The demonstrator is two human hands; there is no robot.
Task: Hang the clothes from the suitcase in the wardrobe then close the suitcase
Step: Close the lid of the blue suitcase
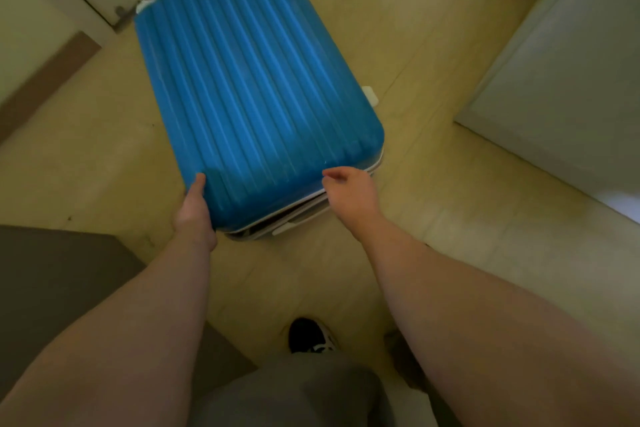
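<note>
The left hand [194, 215] grips the near left corner of the blue suitcase [252, 80]. Its thumb lies up over the ribbed lid and the other fingers are hidden round the side. The suitcase lies flat on the floor [433, 184], long axis running away from the person. The lid is down, but a slit shows along the near edge. The right hand [349, 194] is at the near right edge, wrist bent, fingers [332, 177] curled. Whether they pinch anything, I cannot tell. That open seam lies just beneath them.
</note>
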